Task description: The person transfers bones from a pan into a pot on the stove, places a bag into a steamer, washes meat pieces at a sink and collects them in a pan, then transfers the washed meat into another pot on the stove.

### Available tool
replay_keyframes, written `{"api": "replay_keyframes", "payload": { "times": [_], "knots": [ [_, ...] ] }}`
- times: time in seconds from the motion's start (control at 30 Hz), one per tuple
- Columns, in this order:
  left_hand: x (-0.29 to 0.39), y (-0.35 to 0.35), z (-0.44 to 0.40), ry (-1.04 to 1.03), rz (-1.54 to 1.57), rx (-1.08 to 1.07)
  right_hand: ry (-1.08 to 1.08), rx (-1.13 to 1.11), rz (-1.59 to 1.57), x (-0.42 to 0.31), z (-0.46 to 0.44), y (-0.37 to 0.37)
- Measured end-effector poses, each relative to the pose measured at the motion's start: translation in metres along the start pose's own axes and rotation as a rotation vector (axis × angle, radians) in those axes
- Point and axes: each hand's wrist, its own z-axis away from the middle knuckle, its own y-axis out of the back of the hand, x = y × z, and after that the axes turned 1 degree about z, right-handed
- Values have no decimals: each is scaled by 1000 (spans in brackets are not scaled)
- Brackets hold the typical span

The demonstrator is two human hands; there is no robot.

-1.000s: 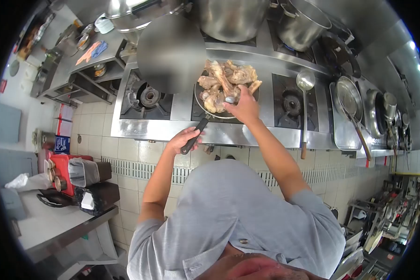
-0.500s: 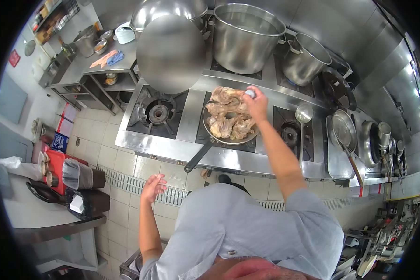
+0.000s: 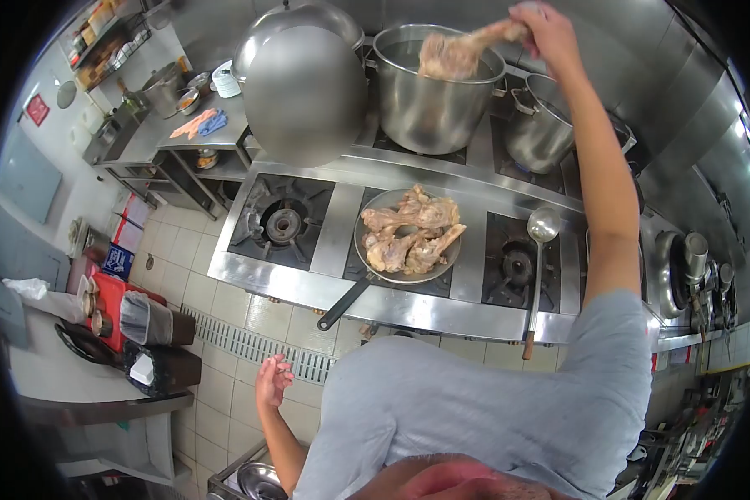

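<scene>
My right hand (image 3: 547, 35) is closed around the bone end of a large meaty bone (image 3: 450, 57). Its thick meat end hangs over the rim of the big steel pot (image 3: 429, 117) at the back of the stove. Several more meaty bones (image 3: 412, 229) lie in a frying pan (image 3: 382, 202), which rests on the front middle burner with its black handle toward me. Low on the left, over the floor, my left hand (image 3: 273, 381) holds nothing; its fingers are loosely bent and apart.
A long ladle (image 3: 538, 275) lies across the right front burner (image 3: 518, 262). A smaller steel pot (image 3: 532, 137) stands right of the big one. On the left are a bare burner (image 3: 283, 221) and a domed lid (image 3: 304, 17). Gloves (image 3: 212, 122) lie on the side table.
My right hand has lifted a meaty bone out of the pan and carried it up and back to the big pot. My left hand has lowered slightly.
</scene>
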Motion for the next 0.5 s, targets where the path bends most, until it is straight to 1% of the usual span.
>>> {"api": "replay_keyframes", "payload": {
  "times": [0.03, 0.17, 0.23, 0.3, 0.37, 0.47, 0.5],
  "knots": [
    [-3, -1, 4, 3, 7, 13, 5, 27, 155, -10, -13, 1],
    [-6, -10, 13, -28, 13, 62, 297, 144, 237, 3, -54, -26],
    [-9, -8, 19, -38, 22, 61, 592, 359, 516, 62, -97, -63],
    [-13, -7, 24, -40, 39, 62, 269, 50, 329, 43, -79, -71],
    [-15, -6, 31, -38, 48, 70, 345, -72, 583, 75, -102, -100],
    [-12, -4, 40, -24, 52, 89, 153, -27, 583, 102, -98, -133],
    [-9, -4, 42, -34, 39, 98, 88, -94, 599, 100, -94, -135]
  ]
}}
